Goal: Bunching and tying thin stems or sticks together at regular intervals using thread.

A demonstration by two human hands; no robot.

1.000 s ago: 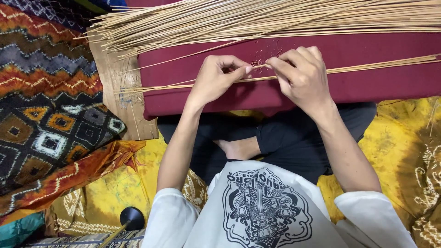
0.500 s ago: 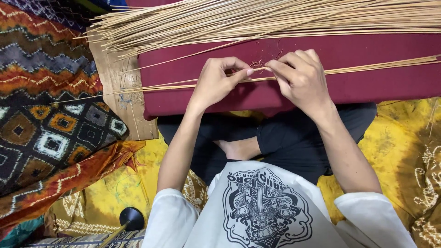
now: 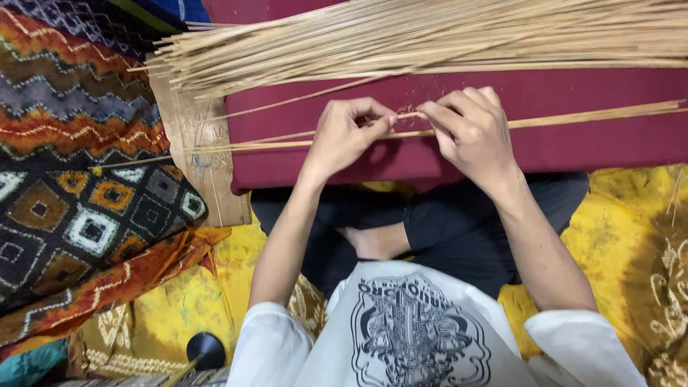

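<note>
Two hands are meeting over a maroon cushion (image 3: pixel 573 136) lying across the person's lap. The left hand (image 3: pixel 347 136) and the right hand (image 3: pixel 469 132) are each pinching the same thin stick (image 3: pixel 287 143), fingertips almost touching at the middle. The stick is running left to right between them, its left end reaching out over a wooden board (image 3: pixel 204 179) and its right part joining a few more sticks (image 3: pixel 609 113) trailing toward the right edge. A large bundle of sticks (image 3: pixel 430 36) is lying just beyond the hands (fanned out at its left ends). A patterned cloth (image 3: pixel 72 179) is spreading out to the left, and a yellow cloth (image 3: pixel 623 229) is lying under the person's crossed legs.
</note>
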